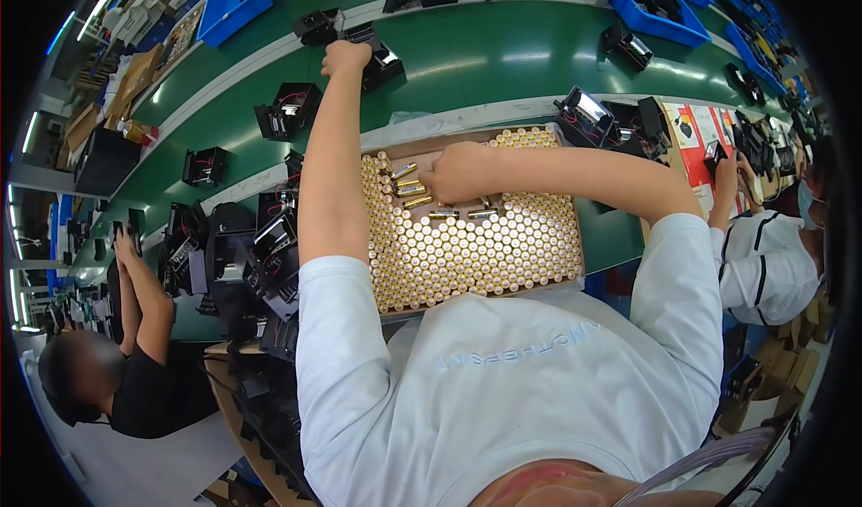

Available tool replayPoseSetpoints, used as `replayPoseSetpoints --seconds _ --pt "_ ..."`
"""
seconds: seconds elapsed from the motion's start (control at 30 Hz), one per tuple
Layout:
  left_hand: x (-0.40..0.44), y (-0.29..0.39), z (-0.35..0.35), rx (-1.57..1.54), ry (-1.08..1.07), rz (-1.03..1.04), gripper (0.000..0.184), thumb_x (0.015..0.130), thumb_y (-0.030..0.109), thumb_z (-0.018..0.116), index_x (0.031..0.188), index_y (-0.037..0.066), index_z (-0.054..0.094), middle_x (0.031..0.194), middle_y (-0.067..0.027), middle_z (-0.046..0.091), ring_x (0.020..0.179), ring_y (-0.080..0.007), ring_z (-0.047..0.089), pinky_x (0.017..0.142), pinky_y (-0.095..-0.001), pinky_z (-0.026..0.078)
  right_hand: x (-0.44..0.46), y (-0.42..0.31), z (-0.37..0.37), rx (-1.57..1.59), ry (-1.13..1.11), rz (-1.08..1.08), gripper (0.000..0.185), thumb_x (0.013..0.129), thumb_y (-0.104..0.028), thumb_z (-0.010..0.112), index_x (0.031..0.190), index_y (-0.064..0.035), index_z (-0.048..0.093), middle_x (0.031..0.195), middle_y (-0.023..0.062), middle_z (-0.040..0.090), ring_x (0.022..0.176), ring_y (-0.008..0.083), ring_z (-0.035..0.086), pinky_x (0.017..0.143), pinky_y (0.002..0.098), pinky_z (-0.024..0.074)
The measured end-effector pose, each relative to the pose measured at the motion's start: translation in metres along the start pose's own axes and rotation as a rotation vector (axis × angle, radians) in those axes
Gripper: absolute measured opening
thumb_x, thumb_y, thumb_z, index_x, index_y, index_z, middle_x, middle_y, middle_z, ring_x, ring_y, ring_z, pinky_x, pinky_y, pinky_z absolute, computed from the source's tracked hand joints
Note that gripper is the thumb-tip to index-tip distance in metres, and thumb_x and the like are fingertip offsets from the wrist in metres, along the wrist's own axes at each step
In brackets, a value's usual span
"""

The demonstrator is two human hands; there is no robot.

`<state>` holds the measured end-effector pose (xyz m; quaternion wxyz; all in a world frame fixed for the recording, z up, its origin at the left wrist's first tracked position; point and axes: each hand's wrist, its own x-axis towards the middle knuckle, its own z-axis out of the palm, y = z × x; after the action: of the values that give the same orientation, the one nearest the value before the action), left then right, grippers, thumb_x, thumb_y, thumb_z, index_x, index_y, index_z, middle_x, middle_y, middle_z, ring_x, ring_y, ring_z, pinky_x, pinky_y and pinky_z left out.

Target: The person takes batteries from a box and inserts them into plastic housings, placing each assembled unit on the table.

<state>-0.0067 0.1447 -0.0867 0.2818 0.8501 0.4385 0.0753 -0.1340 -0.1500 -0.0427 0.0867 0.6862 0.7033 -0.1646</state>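
A cardboard box point(582, 229) in front of my chest holds tightly packed upright batteries point(467, 255). Several loose batteries point(417, 202) lie on their sides in a gap at the box's upper left. Over that gap is my right hand point(460, 171), its fingers curled down among the batteries; whether they grip one cannot be made out. My left arm reaches far forward over the green belt. There my left hand point(346, 56) is closed at a black device point(382, 62) with a shiny panel, and its fingertips are too small to read clearly.
More black devices point(292, 107) lie on the green belt point(467, 58) and left of the box, beside dark housings. Blue bins point(660, 11) stand at the far side. One co-worker point(763, 255) handles parts at the right; another point(103, 372) sits at the left, hands raised.
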Motion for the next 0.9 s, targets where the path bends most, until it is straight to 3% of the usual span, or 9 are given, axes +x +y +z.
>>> replayPoseSetpoints --seconds 0.2,0.3,0.4,0.47,0.6,0.67,0.77,0.8,0.9 --pt "-0.018 0.0 -0.014 -0.1 0.139 -0.165 0.052 0.071 0.03 0.07 0.12 0.013 0.064 0.119 -0.0154 0.063 0.118 -0.0365 0.051 0.101 -0.0465 0.036 -0.004 0.017 0.013 -0.059 -0.002 -0.222 0.022 0.088 -0.019 0.059 0.093 0.0017 0.062 0.094 0.017 0.063 0.086 0.0329 0.066 0.07 0.0426 0.0532" --pt "0.005 -0.013 -0.009 -0.32 0.184 0.063 0.047 0.071 0.029 0.074 0.113 0.011 0.063 0.114 -0.0154 0.065 0.115 -0.034 0.055 0.1 -0.0489 0.037 -0.003 0.04 -0.004 0.308 0.108 -0.356 0.027 0.089 -0.025 0.06 0.094 0.0016 0.063 0.091 0.0166 0.062 0.088 0.0327 0.063 0.076 0.043 0.0511" --pt "-0.008 -0.002 -0.009 -0.433 0.228 0.202 0.042 0.079 0.026 0.071 0.112 0.004 0.057 0.11 -0.0196 0.064 0.104 -0.0335 0.062 0.095 -0.0441 0.044 -0.009 0.063 -0.03 0.59 0.436 -0.219 0.026 0.092 -0.027 0.06 0.093 -0.002 0.064 0.089 0.0148 0.061 0.085 0.0276 0.06 0.075 0.0393 0.048" --pt "-0.008 0.002 -0.005 -0.469 0.203 0.261 0.038 0.086 0.021 0.066 0.116 0.001 0.052 0.11 -0.0216 0.063 0.104 -0.0358 0.062 0.091 -0.0403 0.047 -0.015 0.072 -0.051 1.039 0.397 0.115 0.029 0.094 -0.034 0.063 0.092 -0.0045 0.065 0.068 0.0007 0.051 0.058 0.0105 0.049 0.052 0.026 0.0418" --pt "0.011 0.002 0.019 -0.651 0.132 0.285 0.037 0.091 0.021 0.06 0.118 0.0 0.047 0.112 -0.0238 0.06 0.106 -0.036 0.06 0.091 -0.0405 0.046 -0.02 0.11 -0.058 1.432 0.465 0.253 0.032 0.093 -0.034 0.064 0.09 -0.0025 0.066 0.075 0.003 0.062 0.052 0.0041 0.04 0.043 0.0211 0.0321" --pt "0.014 0.005 0.028 -0.66 0.151 0.309 0.034 0.093 0.021 0.058 0.115 -0.003 0.05 0.1 -0.0169 0.061 0.091 -0.0263 0.061 0.08 -0.036 0.049 -0.021 0.121 -0.057 1.514 0.513 0.259 0.032 0.094 -0.032 0.064 0.089 -0.001 0.065 0.075 0.0045 0.064 0.051 0.0024 0.037 0.042 0.0202 0.0288" --pt "0.01 0.013 0.035 -0.686 0.122 0.322 0.031 0.097 0.022 0.052 0.115 -0.003 0.051 0.093 -0.013 0.062 0.08 -0.0202 0.061 0.068 -0.0345 0.051 -0.019 0.137 -0.058 1.367 0.612 0.255 0.035 0.096 -0.036 0.061 0.09 -0.0021 0.068 0.08 0.0046 0.065 0.049 0.0008 0.036 0.04 0.0184 0.0262" --pt "0.014 0.014 0.044 -0.757 0.077 0.29 0.031 0.098 0.023 0.051 0.115 -0.003 0.051 0.093 -0.013 0.062 0.08 -0.0201 0.061 0.067 -0.0353 0.051 -0.015 0.147 -0.06 1.37 0.608 0.303 0.031 0.093 -0.034 0.064 0.09 -0.0032 0.068 0.079 0.0064 0.066 0.05 0.0044 0.043 0.042 0.0213 0.0319" --pt "-0.034 0.035 0.026 -1.021 -0.189 0.167 0.033 0.099 0.022 0.048 0.123 -0.001 0.046 0.102 -0.0138 0.062 0.084 -0.0224 0.064 0.068 -0.0411 0.056 -0.008 0.162 -0.07 0.419 0.794 0.3 0.02 0.087 -0.025 0.066 0.088 -0.0051 0.068 0.082 0.0109 0.066 0.058 0.0203 0.058 0.053 0.0308 0.0448"
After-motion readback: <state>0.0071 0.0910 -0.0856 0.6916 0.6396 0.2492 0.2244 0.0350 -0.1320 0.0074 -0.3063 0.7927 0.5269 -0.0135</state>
